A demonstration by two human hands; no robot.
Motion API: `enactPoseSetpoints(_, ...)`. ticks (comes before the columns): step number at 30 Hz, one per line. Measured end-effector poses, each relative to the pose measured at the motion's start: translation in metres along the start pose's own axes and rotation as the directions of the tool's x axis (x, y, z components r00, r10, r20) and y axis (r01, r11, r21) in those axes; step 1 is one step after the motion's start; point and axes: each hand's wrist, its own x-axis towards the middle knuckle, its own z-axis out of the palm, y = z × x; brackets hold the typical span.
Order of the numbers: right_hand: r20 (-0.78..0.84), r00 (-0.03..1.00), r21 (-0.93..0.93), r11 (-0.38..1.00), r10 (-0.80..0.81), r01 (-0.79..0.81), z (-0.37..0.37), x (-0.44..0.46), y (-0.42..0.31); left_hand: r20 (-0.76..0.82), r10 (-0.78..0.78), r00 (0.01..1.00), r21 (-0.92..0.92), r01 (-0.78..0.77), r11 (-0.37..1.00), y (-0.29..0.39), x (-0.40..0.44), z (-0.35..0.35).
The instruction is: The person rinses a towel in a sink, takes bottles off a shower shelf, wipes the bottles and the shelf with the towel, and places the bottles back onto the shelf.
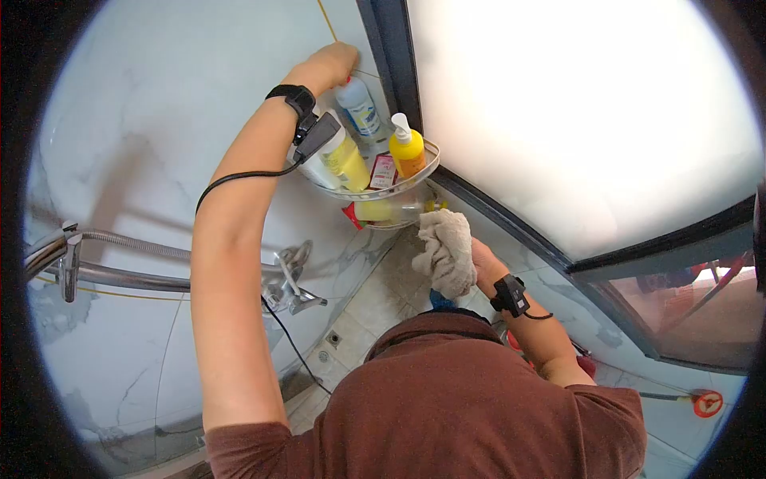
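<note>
The left hand (335, 64) reached up to nearly 12 o'clock, curled over the top of a pale blue bottle (359, 109); its fingers were mostly hidden, so I cannot tell whether they were clamped on it. That bottle leaned a little, above a wire corner shelf (363, 195). On the shelf, a yellow pump bottle (409, 153) stood at the blue bottle's 4 o'clock, a pink packet (384, 172) at its 5 o'clock and a yellow-labelled container (346, 162) at its 7 o'clock. A see-through bottle (388, 210) lay on the tier below. Near the middle of the view, toward 3 o'clock, the right hand (481, 262) was clamped on a bunched grey cloth (445, 251), which hung apart from the shelf. A chrome shower mixer (294, 279) sat on the wall at 8 o'clock, and a red valve wheel (707, 403) at 4 o'clock
</note>
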Motion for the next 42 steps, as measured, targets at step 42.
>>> enactPoseSetpoints(42,0.296,0.954,0.038,0.999,-0.046,0.036,0.085,-0.025,0.012,-0.585,-0.151,0.797,-0.319,-0.055,0.946,0.077,-0.222,-0.193)
